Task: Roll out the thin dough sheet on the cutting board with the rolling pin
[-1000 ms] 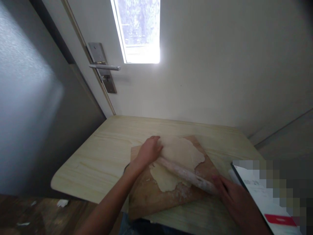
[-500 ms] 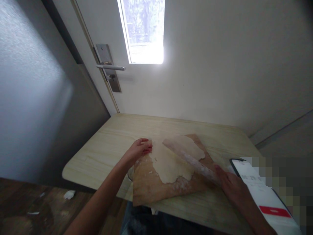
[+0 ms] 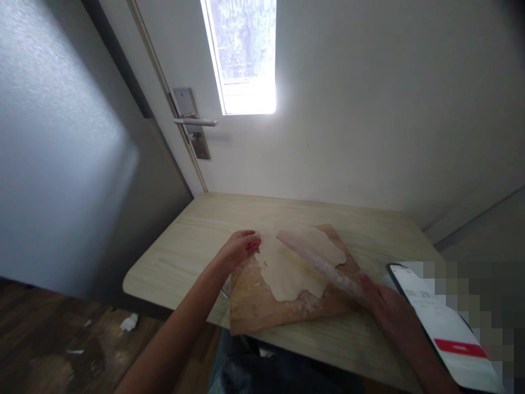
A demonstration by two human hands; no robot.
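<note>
A thin, ragged-edged sheet of dough (image 3: 287,276) lies spread over a floured wooden board (image 3: 250,312). Across the dough slants a flour-dusted rolling pin (image 3: 320,266), its far end pointing up and left. My right hand (image 3: 388,309) is wrapped round the near end of the pin, at the board's right side. At the upper left edge of the dough, my left hand (image 3: 241,247) has its fingers curled together on the dough's rim. Loose flour shows on the board near the dough's lower edge.
The board rests on a pale wooden table (image 3: 172,249) with a rounded left corner. A phone with a lit screen (image 3: 435,317) lies right of my right hand. Behind the table stands a white door with a metal handle (image 3: 197,122). White scraps (image 3: 129,322) lie on the floor.
The view has shifted slightly, so the table and door sit a little further right. Both hands keep their places, left at the dough's edge and right on the rolling pin.
</note>
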